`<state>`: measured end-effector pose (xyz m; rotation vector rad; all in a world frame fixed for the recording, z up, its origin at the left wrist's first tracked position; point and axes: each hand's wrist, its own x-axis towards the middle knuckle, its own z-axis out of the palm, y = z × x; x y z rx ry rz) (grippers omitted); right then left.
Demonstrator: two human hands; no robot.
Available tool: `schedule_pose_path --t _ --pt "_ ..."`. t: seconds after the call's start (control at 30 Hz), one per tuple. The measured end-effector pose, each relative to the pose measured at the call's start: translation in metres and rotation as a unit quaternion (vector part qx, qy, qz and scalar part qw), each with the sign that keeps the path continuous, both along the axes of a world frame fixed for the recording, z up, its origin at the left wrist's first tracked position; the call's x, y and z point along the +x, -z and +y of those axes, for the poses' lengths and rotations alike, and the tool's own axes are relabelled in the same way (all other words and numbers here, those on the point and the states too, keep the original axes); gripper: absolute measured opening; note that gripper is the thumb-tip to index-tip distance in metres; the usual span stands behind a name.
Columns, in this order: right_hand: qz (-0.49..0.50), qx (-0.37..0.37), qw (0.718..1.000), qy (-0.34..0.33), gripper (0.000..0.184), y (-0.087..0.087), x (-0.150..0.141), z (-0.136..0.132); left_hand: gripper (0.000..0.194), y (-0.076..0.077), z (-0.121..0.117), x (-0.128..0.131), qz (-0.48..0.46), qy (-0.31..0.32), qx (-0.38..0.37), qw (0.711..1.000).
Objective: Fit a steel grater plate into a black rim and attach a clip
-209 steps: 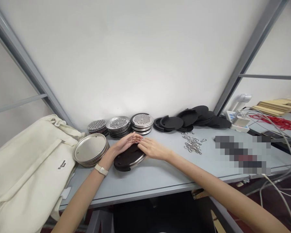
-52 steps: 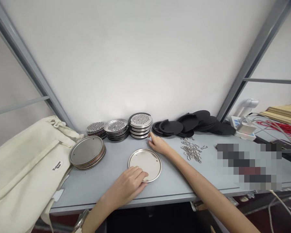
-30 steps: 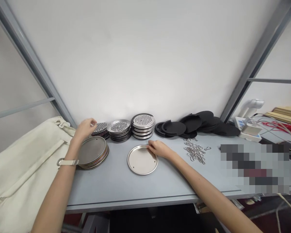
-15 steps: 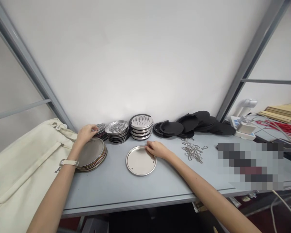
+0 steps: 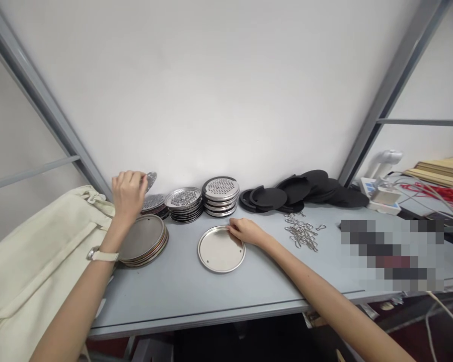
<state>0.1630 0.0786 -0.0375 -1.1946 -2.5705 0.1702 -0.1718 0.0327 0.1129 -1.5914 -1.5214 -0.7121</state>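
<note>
Raised over the left end of the table, my left hand (image 5: pixel 127 193) grips a perforated metal grater disc (image 5: pixel 151 180), tilted and partly hidden by the fingers. Beneath it are a stack of similar grater discs (image 5: pixel 153 202) and a stack of round flat metal lids (image 5: pixel 143 236). My right hand (image 5: pixel 246 232) pinches the upper right rim of a single shallow metal lid (image 5: pixel 221 251) lying on the table, with small holes near its edge. Two more grater stacks stand behind this lid, one with coarse holes (image 5: pixel 221 189) and one rougher (image 5: pixel 183 198).
Black round covers (image 5: pixel 270 199) lie overlapped along the wall. Right of the lid is a pile of small metal clips (image 5: pixel 302 235). A cream cloth bag (image 5: pixel 41 246) leans at the left. Power strip (image 5: pixel 381 201), cables and red cord (image 5: pixel 449 197) lie farther right.
My left hand has risen from the leftmost grater stack, lifting a grater disc up and slightly left. My right hand stays on the lid's rim; the view has shifted slightly.
</note>
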Motion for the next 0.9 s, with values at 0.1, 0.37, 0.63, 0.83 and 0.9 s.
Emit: schedule_pose_path --t 0.1,0.37,0.63,0.83,0.9 --pt "0.010 0.002 1.000 -0.001 0.037 0.000 -0.002 -0.001 0.022 0.002 -0.025 0.049 0.052 0.093 -0.004 0.994" --pt "0.040 0.015 0.999 0.029 0.044 -0.003 0.002 0.003 0.012 0.070 -0.084 0.158 0.279 0.398 -0.011 0.874" --pt "0.062 0.016 0.998 0.005 0.044 -0.004 0.001 0.001 0.017 0.104 -0.075 0.161 0.261 0.475 -0.160 0.825" --pt "0.064 0.008 0.998 -0.017 0.040 -0.002 -0.004 -0.001 0.014 0.104 -0.054 0.128 0.056 0.457 -0.231 0.857" --pt "0.068 0.005 0.998 -0.016 0.040 -0.001 -0.004 -0.001 0.017 0.103 -0.049 0.120 -0.013 0.427 -0.244 0.871"
